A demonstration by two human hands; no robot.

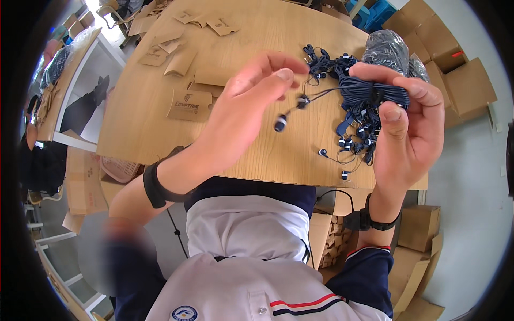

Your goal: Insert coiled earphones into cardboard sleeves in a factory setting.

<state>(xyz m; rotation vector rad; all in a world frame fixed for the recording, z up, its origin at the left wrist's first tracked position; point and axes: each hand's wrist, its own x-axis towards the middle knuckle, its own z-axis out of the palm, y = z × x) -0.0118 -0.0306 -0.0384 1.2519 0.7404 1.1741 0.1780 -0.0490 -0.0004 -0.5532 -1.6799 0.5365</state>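
Note:
My right hand (409,115) grips a coiled bundle of dark blue earphones (369,92) between thumb and fingers, raised above the table. From the bundle, two earbuds (281,123) with pale bands dangle leftward on their wires, slightly blurred. My left hand (251,99) hovers left of these earbuds, its fingers loosely curved and the thumb a little apart from the index finger; nothing shows between them. Beneath and beyond the right hand lies a tangled pile of similar earphones (364,128), partly hidden by it.
Brown cardboard sleeves (190,104) lie on the wooden table (241,160) at the left and far left. A dark plastic-wrapped bundle (386,51) sits at the far right. Open cartons (466,85) stand beyond the right edge. Below the table is a box of folded brown pieces (336,241).

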